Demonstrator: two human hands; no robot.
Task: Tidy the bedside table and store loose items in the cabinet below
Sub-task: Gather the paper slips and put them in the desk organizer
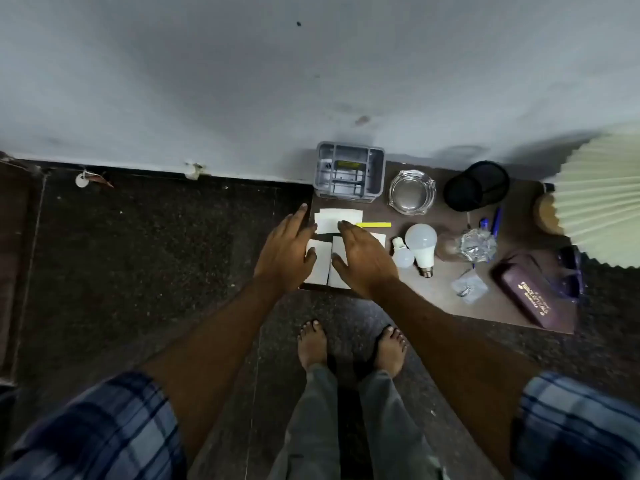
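Several white paper slips (331, 218) lie on the left end of the brown bedside table (446, 299), with a yellow strip (375, 224) beside them. My left hand (285, 252) hovers flat over the left slips, fingers spread, holding nothing. My right hand (363, 259) is spread over the right slips, also with nothing in it. Whether either palm touches the paper I cannot tell. To the right lie a large white bulb (421, 244) and a small bulb (402, 253).
A grey divided organiser (349, 173) stands against the wall, then a glass ashtray (412, 192) and a black mesh cup (476, 187). Blue pens (493, 221), crumpled plastic (478, 244), a small bag (467, 289), a maroon case (531, 294), dark glasses (571, 271) and a pleated lampshade (602, 195) fill the right. My bare feet (313, 342) stand on dark floor.
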